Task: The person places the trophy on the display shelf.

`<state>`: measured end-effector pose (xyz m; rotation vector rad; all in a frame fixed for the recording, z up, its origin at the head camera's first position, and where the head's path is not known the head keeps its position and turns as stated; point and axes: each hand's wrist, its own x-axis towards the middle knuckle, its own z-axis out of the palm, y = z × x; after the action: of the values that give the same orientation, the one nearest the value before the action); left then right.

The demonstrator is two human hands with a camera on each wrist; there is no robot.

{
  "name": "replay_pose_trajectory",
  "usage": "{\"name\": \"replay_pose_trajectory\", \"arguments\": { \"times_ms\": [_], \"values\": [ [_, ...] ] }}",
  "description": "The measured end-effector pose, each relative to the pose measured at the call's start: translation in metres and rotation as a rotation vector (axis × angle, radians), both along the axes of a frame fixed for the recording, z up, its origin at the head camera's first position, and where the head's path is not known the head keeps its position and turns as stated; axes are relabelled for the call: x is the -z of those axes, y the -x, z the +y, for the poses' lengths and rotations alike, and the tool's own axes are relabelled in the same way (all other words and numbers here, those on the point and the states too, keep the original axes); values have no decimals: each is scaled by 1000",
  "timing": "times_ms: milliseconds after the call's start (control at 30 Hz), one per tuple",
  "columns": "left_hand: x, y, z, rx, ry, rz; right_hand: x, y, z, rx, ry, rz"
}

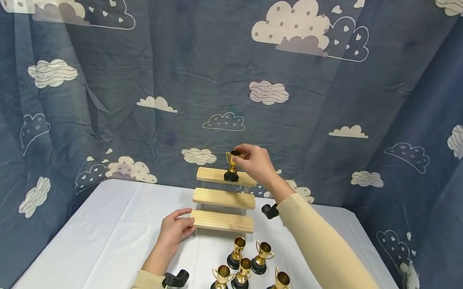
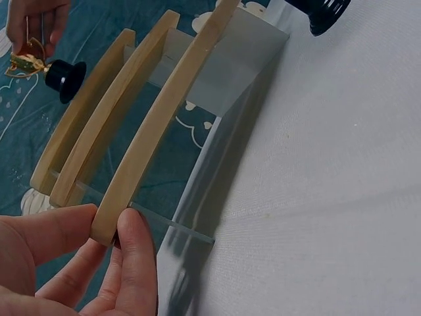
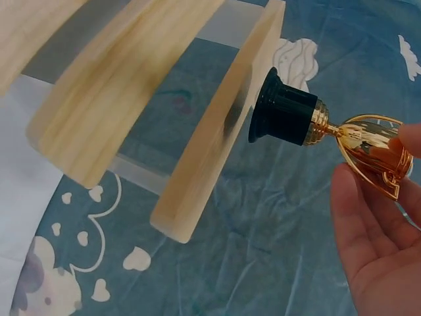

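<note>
A three-step wooden riser (image 1: 224, 198) stands on the white table (image 1: 112, 226). My right hand (image 1: 255, 162) pinches the cup of a small gold trophy (image 1: 232, 165) whose black base sits on the top step (image 1: 215, 175). The right wrist view shows the trophy (image 3: 316, 122) with its base against that top plank (image 3: 217, 138) and my fingers (image 3: 368, 224) round the cup. My left hand (image 1: 174, 231) grips the left end of the bottom step (image 1: 223, 221); in the left wrist view thumb and fingers (image 2: 135, 257) pinch that plank's end (image 2: 108, 220).
Several more gold trophies (image 1: 243, 273) with black bases stand in a cluster in front of the riser. A blue cloud-print curtain (image 1: 180, 64) hangs behind and at both sides of the table. Black wrist camera mounts (image 1: 177, 278) show near each arm.
</note>
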<state>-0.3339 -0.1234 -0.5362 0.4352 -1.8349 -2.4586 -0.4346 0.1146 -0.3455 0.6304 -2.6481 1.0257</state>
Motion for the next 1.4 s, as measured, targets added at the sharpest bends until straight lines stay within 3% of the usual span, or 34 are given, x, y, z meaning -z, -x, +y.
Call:
{"name": "replay_pose_trajectory", "arguments": {
  "times_ms": [233, 500, 800, 1400],
  "values": [
    [-2, -1, -1, 19, 10, -6, -1, 11, -5, -22, -12, -1],
    [-2, -1, 0, -5, 9, -12, 0, 18, -5, -17, 20, -57],
    [-4, -1, -1, -1, 14, -16, 3, 17, -9, -14, -23, -66],
    [-2, -1, 0, 10, 2, -4, 10, 14, -13, 11, 24, -72]
  ]
}}
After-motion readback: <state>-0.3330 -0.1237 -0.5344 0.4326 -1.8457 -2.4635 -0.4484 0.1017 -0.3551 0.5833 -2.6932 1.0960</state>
